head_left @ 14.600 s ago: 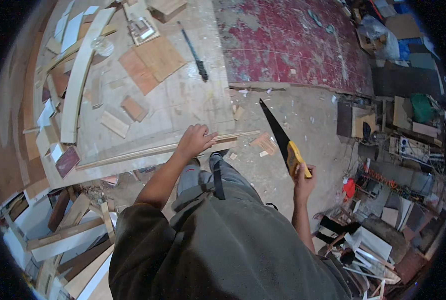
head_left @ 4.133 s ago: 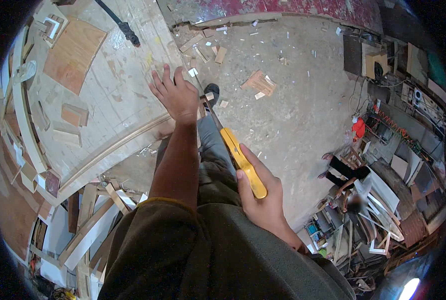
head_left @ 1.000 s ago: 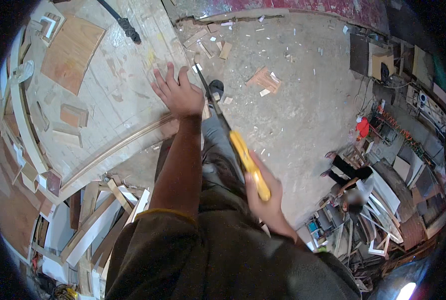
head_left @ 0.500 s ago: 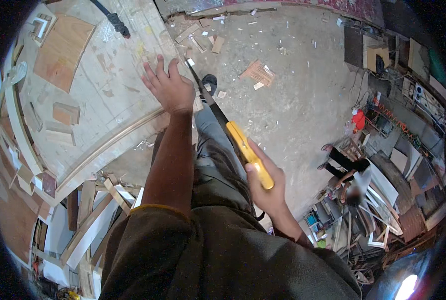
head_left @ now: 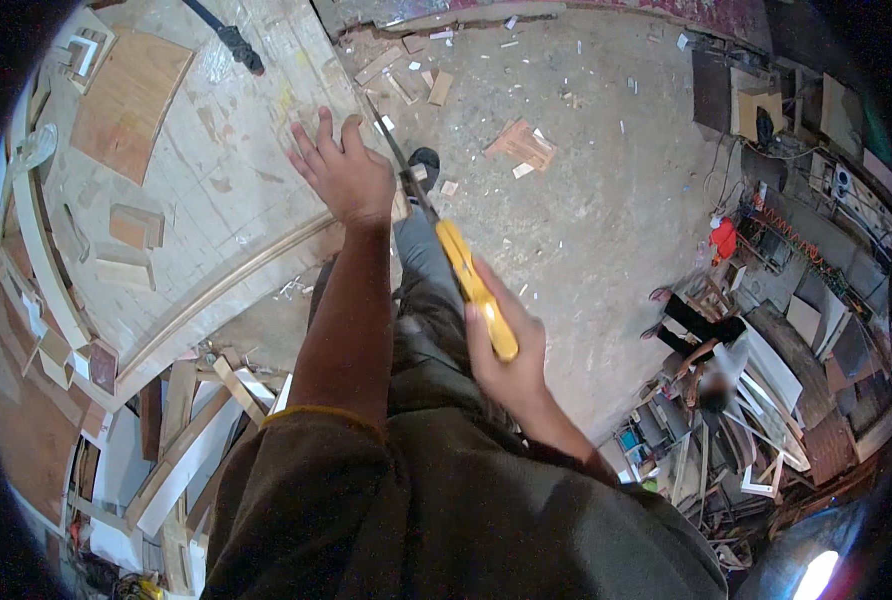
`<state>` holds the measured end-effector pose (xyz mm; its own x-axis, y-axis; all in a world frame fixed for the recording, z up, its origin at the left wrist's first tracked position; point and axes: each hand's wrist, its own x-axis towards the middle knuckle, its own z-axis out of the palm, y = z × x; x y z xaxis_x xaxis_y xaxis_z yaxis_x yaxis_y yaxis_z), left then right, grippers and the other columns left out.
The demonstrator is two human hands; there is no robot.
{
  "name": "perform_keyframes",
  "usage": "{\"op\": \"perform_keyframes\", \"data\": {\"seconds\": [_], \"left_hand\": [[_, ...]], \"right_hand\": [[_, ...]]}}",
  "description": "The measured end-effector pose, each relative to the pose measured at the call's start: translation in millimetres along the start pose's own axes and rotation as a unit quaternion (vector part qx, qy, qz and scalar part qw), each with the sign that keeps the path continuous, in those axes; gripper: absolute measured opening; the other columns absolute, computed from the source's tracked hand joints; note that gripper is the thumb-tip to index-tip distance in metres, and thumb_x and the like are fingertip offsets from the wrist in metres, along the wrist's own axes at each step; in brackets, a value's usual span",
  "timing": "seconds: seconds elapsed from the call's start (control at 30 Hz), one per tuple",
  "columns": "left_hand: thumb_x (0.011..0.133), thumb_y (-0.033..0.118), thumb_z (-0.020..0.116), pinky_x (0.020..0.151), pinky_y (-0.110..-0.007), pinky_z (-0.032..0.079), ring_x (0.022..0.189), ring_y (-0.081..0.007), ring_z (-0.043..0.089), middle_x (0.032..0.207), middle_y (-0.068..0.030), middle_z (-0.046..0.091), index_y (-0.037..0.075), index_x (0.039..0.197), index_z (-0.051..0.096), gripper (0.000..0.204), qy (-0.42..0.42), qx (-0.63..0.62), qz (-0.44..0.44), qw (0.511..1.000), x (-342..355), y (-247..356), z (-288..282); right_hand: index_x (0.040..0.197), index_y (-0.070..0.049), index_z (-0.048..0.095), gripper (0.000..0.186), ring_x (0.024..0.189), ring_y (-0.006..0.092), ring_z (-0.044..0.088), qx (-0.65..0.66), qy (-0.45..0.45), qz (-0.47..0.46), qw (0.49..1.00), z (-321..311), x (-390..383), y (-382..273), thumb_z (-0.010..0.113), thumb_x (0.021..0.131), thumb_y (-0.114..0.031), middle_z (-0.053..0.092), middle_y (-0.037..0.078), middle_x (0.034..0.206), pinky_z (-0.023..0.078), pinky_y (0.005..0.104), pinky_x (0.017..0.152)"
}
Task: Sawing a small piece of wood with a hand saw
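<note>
Saw [head_left: 458, 255], grasped in the right hand [head_left: 514, 372], slants past the end of a wood strip [head_left: 266, 251] along the near edge of the table [head_left: 266, 170]; the splayed left hand [head_left: 349, 180] partly covers it, contact unclear.

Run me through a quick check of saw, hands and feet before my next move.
1. Right hand wrapped around the yellow-handled handsaw: ok.
2. Left hand well clear of the blade: not ok, it looks close beside it.
3. Wooden strip held firmly: cannot tell, the left wrist hides part of it.
4. Dark shoe clear of the blade: cannot tell, depth is unclear.
5. Floor free of scraps: not ok, offcuts lie scattered.
</note>
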<state>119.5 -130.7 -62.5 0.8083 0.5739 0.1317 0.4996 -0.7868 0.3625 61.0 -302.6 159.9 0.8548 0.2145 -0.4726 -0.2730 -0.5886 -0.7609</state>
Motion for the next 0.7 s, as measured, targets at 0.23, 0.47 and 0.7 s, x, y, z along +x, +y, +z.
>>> {"op": "perform_keyframes", "data": {"seconds": [0.23,0.47,0.7], "left_hand": [[0.080,0.004,0.056,0.119,-0.066,0.015,0.147,-0.0469,0.026,0.144,-0.0156,0.048,0.016,0.119,0.063,0.042,0.006,-0.015,0.013,1.000,-2,0,2],[0.080,0.005,0.059,0.120,-0.064,0.017,0.146,-0.0449,0.029,0.142,-0.0120,0.051,0.016,0.118,0.065,0.039,0.009,0.011,0.010,1.000,-5,-4,-3],[0.080,0.006,0.057,0.117,-0.066,0.018,0.144,-0.0475,0.031,0.141,-0.0163,0.051,0.015,0.119,0.064,0.040,0.011,0.000,0.023,1.000,-5,-2,-1]], "right_hand": [[0.146,-0.001,0.049,0.054,0.076,0.0061,0.062,0.044,-0.029,0.029,0.998,-21,-32,-28,0.063,0.094,-0.001,0.073,0.016,0.095,0.050,0.0237,0.067],[0.146,-0.003,0.050,0.055,0.090,0.0186,0.072,0.023,-0.013,0.016,1.000,-23,-56,-2,0.066,0.093,-0.005,0.070,0.024,0.114,0.055,0.0289,0.076],[0.146,-0.003,0.050,0.054,0.098,0.0290,0.074,0.024,-0.006,-0.023,0.999,-9,-36,5,0.064,0.094,-0.004,0.067,0.027,0.122,0.056,0.0305,0.080]]}}
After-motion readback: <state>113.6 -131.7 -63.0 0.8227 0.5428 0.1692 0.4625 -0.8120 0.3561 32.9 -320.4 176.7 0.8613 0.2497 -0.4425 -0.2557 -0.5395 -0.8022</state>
